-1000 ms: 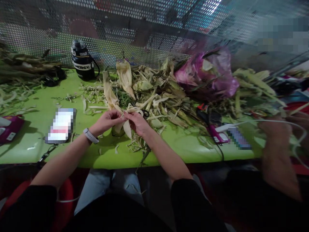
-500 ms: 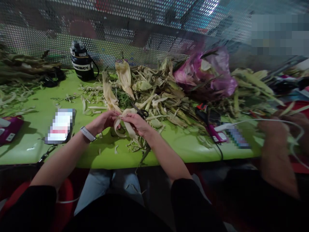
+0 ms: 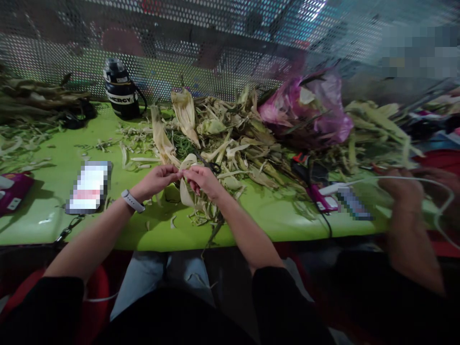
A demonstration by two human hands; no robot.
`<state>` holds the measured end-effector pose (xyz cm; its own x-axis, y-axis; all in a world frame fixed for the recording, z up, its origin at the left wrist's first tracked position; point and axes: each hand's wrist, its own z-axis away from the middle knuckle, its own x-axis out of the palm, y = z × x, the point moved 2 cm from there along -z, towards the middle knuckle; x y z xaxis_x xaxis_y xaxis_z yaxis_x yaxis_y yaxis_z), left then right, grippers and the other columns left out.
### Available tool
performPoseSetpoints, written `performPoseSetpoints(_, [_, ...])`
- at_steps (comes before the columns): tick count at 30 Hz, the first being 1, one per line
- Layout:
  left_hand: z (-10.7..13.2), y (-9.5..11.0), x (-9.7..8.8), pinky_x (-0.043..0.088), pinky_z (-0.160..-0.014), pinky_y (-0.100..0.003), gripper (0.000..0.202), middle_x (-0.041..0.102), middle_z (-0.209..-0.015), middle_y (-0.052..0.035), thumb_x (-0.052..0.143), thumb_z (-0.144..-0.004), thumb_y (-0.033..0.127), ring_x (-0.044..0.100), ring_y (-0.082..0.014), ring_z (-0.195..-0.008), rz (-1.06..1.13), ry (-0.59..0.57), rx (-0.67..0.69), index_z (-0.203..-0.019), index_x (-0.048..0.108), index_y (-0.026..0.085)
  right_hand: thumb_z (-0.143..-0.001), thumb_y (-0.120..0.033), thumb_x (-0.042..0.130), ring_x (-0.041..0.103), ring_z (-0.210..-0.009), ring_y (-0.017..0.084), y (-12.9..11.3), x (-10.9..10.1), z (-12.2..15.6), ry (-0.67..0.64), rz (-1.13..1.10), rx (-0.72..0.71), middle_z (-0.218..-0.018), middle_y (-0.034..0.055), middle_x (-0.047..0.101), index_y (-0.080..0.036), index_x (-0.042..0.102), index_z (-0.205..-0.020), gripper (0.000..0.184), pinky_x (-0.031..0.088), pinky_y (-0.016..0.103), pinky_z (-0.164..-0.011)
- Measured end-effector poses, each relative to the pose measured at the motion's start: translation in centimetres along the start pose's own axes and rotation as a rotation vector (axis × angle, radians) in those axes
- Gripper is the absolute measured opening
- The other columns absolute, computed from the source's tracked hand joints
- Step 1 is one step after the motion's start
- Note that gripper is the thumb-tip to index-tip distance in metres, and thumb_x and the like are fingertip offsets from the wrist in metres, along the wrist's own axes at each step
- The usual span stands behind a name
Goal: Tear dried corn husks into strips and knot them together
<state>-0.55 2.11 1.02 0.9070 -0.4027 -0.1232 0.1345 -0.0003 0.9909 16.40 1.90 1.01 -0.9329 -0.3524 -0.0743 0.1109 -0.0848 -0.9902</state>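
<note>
A pale strip of corn husk (image 3: 186,193) is pinched between my two hands and curls down toward the green table. My left hand (image 3: 161,177), with a white watch band (image 3: 132,201) on its wrist, grips the strip from the left with thumb and fingertips together. From the right, my right hand (image 3: 201,179) pinches the same strip, its fingers curled in. The fingertips of both hands nearly touch. Just beyond them lie black-handled scissors (image 3: 214,167), partly covered, and a heap of dry corn husks (image 3: 247,143).
A dark bottle (image 3: 122,93) stands at the back left. A phone (image 3: 89,187) lies left of my left hand. A pink plastic bag (image 3: 309,112) sits behind the husks. At right are purple power strips, a white cable (image 3: 395,178) and another person's hands (image 3: 400,184).
My hands have drawn close together at the fingertips, and my right fingers have curled in. The husk strip, looped before, now rises above the fingers and hangs below. The other person's hands shifted slightly.
</note>
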Motion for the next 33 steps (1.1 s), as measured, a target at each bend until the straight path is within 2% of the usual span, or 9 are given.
performPoseSetpoints(4, [0.1, 0.2, 0.1, 0.039, -0.060, -0.023, 0.028, 0.059, -0.070, -0.0006, 0.069, -0.078, 0.041, 0.050, -0.0100, -0.063, -0.064, -0.014, -0.012, -0.079, 0.064, 0.014, -0.078, -0.063, 0.063, 0.032, -0.035, 0.006, -0.2, -0.8, 0.1, 0.207, 0.043, -0.135, -0.040, -0.0080, 0.040, -0.022, 0.045, -0.060, 0.049, 0.024, 0.023, -0.038])
performPoseSetpoints(8, [0.2, 0.0, 0.2, 0.035, -0.055, -0.023, 0.027, 0.055, -0.065, 0.0003, 0.067, -0.080, 0.041, 0.046, -0.0098, -0.058, -0.199, -0.014, 0.023, -0.077, 0.063, 0.015, -0.078, -0.062, 0.064, 0.032, -0.042, 0.007, -0.1, -1.2, 0.2, 0.306, 0.167, -0.216, -0.045, -0.0081, 0.039, -0.021, 0.053, -0.070, 0.043, 0.024, 0.024, -0.044])
performPoseSetpoints(11, [0.2, -0.3, 0.3, 0.034, -0.054, -0.022, 0.025, 0.055, -0.064, 0.0002, 0.063, -0.083, 0.040, 0.044, -0.0096, -0.057, -0.275, -0.040, 0.081, -0.079, 0.062, 0.015, -0.078, -0.059, 0.065, 0.028, -0.045, 0.007, 0.2, -1.3, 0.0, 0.275, 0.263, -0.208, -0.047, -0.0069, 0.037, -0.019, 0.061, -0.071, 0.041, 0.020, 0.025, -0.045])
performPoseSetpoints(14, [0.2, -0.4, 0.4, 0.035, -0.053, -0.021, 0.023, 0.056, -0.065, 0.0001, 0.062, -0.083, 0.037, 0.045, -0.0092, -0.056, -0.307, -0.082, 0.115, -0.079, 0.063, 0.015, -0.077, -0.053, 0.067, 0.027, -0.046, 0.007, 0.6, -1.2, -0.3, 0.227, 0.255, -0.213, -0.050, -0.0058, 0.039, -0.017, 0.068, -0.074, 0.036, 0.019, 0.025, -0.045])
performPoseSetpoints(18, [0.3, -0.3, 0.8, 0.038, -0.054, -0.022, 0.024, 0.060, -0.066, -0.0010, 0.064, -0.079, 0.037, 0.049, -0.0103, -0.057, -0.307, -0.152, 0.070, -0.078, 0.065, 0.013, -0.077, -0.042, 0.066, 0.037, -0.049, 0.009, 0.8, -0.6, -0.3, 0.195, 0.265, -0.333, -0.055, -0.0031, 0.051, -0.016, 0.074, -0.083, 0.028, 0.029, 0.023, -0.048])
performPoseSetpoints(22, [0.4, -0.1, 1.1, 0.037, -0.055, -0.023, 0.024, 0.059, -0.063, -0.0004, 0.064, -0.079, 0.036, 0.048, -0.0104, -0.057, -0.314, -0.216, 0.102, -0.076, 0.067, 0.013, -0.081, -0.043, 0.062, 0.047, -0.054, 0.011, 0.6, -0.2, 0.1, 0.123, 0.385, -0.424, -0.060, -0.0001, 0.059, -0.017, 0.075, -0.085, 0.029, 0.038, 0.024, -0.054])
performPoseSetpoints(25, [0.4, 0.0, 1.0, 0.032, -0.051, -0.022, 0.026, 0.052, -0.059, 0.0017, 0.062, -0.082, 0.038, 0.042, -0.0086, -0.053, -0.301, -0.196, 0.111, -0.072, 0.064, 0.013, -0.086, -0.044, 0.056, 0.047, -0.054, 0.011, 0.3, -0.8, 0.2, 0.163, 0.436, -0.401, -0.059, -0.0007, 0.057, -0.015, 0.074, -0.091, 0.034, 0.038, 0.025, -0.055])
performPoseSetpoints(28, [0.3, 0.0, 0.7, 0.029, -0.050, -0.021, 0.029, 0.046, -0.059, 0.0029, 0.060, -0.084, 0.041, 0.037, -0.0079, -0.053, -0.256, -0.172, 0.101, -0.073, 0.063, 0.014, -0.090, -0.040, 0.048, 0.051, -0.059, 0.012, 0.1, -1.5, 0.0, 0.153, 0.380, -0.365, -0.065, 0.0004, 0.060, -0.015, 0.073, -0.097, 0.036, 0.039, 0.024, -0.058])
performPoseSetpoints(33, [0.2, 0.0, 0.3, 0.028, -0.050, -0.021, 0.031, 0.047, -0.063, 0.0021, 0.057, -0.088, 0.044, 0.038, -0.0083, -0.054, -0.237, -0.162, 0.113, -0.083, 0.065, 0.014, -0.077, -0.026, 0.054, 0.039, -0.050, 0.009, 0.2, -1.8, -0.4, 0.139, 0.431, -0.288, -0.054, -0.0045, 0.048, -0.014, 0.071, -0.084, 0.021, 0.032, 0.023, -0.052])
